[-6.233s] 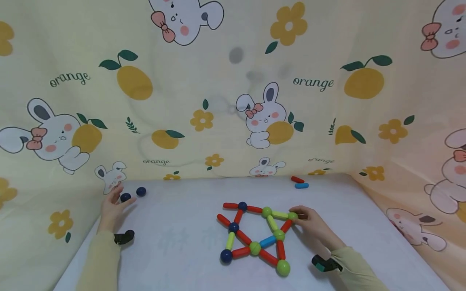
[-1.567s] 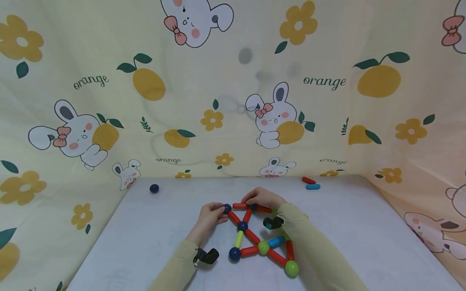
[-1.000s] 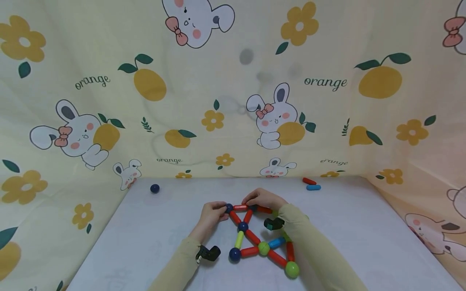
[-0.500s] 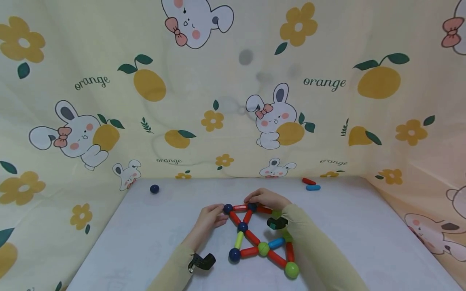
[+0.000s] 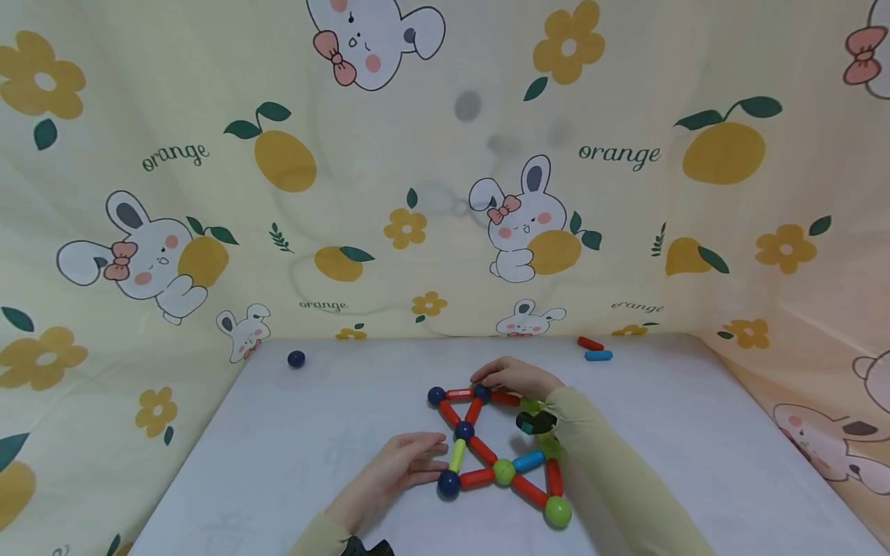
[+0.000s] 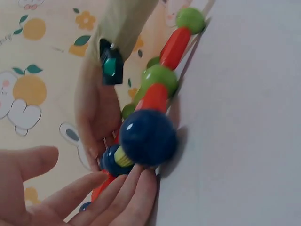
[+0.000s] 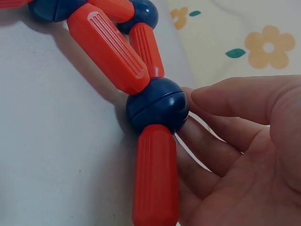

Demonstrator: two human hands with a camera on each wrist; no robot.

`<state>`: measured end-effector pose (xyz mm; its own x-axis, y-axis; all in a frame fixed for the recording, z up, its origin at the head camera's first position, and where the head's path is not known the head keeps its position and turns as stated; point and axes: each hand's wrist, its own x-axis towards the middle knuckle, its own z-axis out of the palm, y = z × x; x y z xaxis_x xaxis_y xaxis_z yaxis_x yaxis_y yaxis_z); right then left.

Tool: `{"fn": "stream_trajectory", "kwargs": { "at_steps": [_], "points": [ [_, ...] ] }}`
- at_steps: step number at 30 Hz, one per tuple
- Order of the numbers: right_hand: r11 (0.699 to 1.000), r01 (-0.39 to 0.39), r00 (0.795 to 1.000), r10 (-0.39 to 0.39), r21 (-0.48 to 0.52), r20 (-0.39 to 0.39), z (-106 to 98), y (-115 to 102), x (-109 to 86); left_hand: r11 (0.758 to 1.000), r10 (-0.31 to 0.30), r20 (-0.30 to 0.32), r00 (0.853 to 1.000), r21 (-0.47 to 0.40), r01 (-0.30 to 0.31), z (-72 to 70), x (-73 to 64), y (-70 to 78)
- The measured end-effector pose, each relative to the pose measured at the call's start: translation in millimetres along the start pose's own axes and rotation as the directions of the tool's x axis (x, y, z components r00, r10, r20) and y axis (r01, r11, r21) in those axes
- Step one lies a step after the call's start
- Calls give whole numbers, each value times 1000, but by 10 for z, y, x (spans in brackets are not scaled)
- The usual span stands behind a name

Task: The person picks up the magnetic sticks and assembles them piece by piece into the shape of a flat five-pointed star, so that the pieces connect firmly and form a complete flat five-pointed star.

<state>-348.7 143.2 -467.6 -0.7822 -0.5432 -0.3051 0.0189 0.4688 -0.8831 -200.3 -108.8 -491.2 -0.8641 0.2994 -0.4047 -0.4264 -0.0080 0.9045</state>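
In the head view, a flat construction of magnetic rods and balls lies on the table, its red rod (image 5: pixel 476 479) among several rods. My left hand (image 5: pixel 403 467) is beside the near-left navy ball (image 5: pixel 449 484), fingers extended and holding nothing; the left wrist view shows fingertips close to that navy ball (image 6: pixel 148 137). At the far edge, my right hand (image 5: pixel 521 377) has its fingertips at a navy ball (image 5: pixel 481 394). In the right wrist view, loose fingers (image 7: pixel 211 146) lie beside and behind this navy ball (image 7: pixel 157 106), without a grip. My right sleeve hides some green balls.
A loose navy ball (image 5: pixel 296 359) lies at the back left of the white table (image 5: pixel 278 463). At the back right are a loose red rod (image 5: pixel 590 343) and a blue rod (image 5: pixel 599 355). A patterned cloth (image 5: pixel 417 170) hangs behind and at the sides.
My left hand brought a navy ball from the left; it now joins red rods at the construction's far-left corner. The hand then let go and moved nearer me. My right hand shifted slightly right.
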Motion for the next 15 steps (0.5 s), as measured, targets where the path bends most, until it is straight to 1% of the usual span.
{"fn": "stream_trajectory", "kwargs": {
  "at_steps": [3,5,7,11,13,15],
  "points": [
    [1000,6,1000,-6,-4,-1,-3,-3,-6,999,-4,2,1000,37,4,45,-25,-31],
    [1000,6,1000,-6,-8,-4,0,-9,-9,998,14,7,1000,65,-14,57,-35,-52],
    [1000,7,1000,-7,-17,-6,4,-12,-8,994,47,26,999,101,-49,57,-45,-79],
    [1000,8,1000,-8,-28,-5,6,2,6,970,129,48,991,202,-136,72,-54,-142],
    [999,14,1000,-14,-34,-1,-1,13,12,957,163,41,986,238,-169,95,-51,-160],
    [999,14,1000,-14,-34,6,-12,24,15,946,183,29,983,266,-184,119,-53,-161]
  ]
}}
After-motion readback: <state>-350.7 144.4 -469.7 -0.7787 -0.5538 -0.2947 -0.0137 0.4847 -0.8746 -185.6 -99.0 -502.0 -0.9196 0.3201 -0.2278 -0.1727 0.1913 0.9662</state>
